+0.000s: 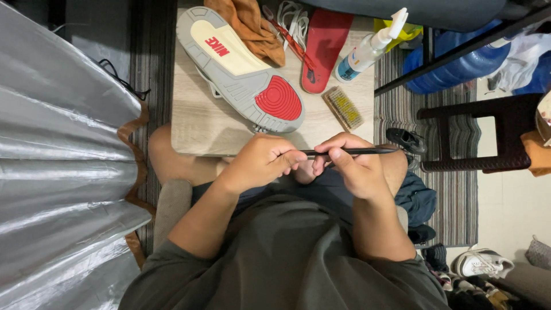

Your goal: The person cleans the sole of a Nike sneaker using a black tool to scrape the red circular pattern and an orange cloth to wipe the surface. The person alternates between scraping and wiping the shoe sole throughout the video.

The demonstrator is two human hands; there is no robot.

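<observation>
Both hands meet above my lap, just in front of a small wooden table (201, 123). My right hand (353, 166) grips a thin dark stick-like tool (361, 151) that points to the right. My left hand (261, 161) is closed at the tool's left end, with its fingertips pinching there. On the table a sneaker (238, 66) lies sole up, showing a grey and cream sole with a red heel patch.
Also on the table are a red insole (324, 46), white laces (290, 17), an orange-brown cloth (252, 26), a small bristle brush (342, 108) and a spray bottle (370, 49). A dark stool (476, 138) stands at right, silver sheeting (57, 161) at left, and shoes (482, 264) lie on the floor.
</observation>
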